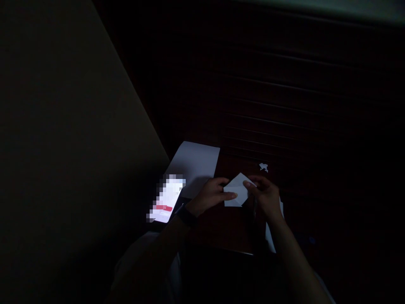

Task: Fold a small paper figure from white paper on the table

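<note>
Between my two hands is a small piece of folded white paper, held just above the dark table, with a pointed top and visible crease lines. My left hand pinches its left side, thumb on the near face and fingers behind. At the upper right edge, my right hand grips the paper between thumb and fingers. A dark band circles my left wrist. The fingers behind the paper are partly hidden.
A white sheet lies at the back left, beside a lit phone screen. Small folded white paper rests at the back right. More white paper shows by my right forearm. The dark table ends at a near edge.
</note>
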The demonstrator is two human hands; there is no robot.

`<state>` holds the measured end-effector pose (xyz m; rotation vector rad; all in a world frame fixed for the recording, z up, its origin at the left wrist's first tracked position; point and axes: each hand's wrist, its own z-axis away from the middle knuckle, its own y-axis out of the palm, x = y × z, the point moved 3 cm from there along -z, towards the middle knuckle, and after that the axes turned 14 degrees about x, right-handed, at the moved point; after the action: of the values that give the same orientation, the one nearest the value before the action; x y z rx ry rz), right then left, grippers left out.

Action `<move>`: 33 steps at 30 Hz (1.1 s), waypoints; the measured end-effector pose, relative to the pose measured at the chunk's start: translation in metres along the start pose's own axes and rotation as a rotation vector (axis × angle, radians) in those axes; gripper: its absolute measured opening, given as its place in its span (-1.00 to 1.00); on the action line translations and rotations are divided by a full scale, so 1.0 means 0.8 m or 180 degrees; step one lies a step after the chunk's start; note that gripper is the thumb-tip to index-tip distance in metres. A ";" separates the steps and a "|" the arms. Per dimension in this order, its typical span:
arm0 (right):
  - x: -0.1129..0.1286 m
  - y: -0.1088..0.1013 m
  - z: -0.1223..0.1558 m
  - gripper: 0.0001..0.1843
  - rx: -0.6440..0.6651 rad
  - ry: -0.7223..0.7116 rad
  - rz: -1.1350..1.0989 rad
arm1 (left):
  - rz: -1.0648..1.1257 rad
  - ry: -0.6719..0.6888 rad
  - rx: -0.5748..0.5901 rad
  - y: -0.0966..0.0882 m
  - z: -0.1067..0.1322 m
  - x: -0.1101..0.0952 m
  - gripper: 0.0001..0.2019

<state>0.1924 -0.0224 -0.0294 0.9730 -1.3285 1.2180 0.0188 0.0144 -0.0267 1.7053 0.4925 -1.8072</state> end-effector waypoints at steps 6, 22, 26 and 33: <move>0.003 0.012 0.003 -0.46 0.0138 -0.0116 -0.0146 | 0.0230 0.0162 -0.0824 -0.003 -0.008 0.013 -0.66; -0.029 0.029 0.004 -0.54 0.0186 0.0175 -0.0711 | 0.0352 0.0222 -0.0999 0.006 -0.006 0.006 -0.61; -0.030 0.026 0.004 -0.63 0.0159 0.0069 -0.0345 | 0.0582 0.0240 -0.0860 0.005 -0.004 0.007 -0.65; -0.024 0.022 0.001 -0.67 0.0302 -0.0152 -0.0260 | 0.0434 0.0239 -0.1092 0.002 -0.005 0.014 -0.70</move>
<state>0.1774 -0.0222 -0.0511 1.1191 -1.2648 1.2110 0.0233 0.0138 -0.0378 1.5323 0.6597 -1.4700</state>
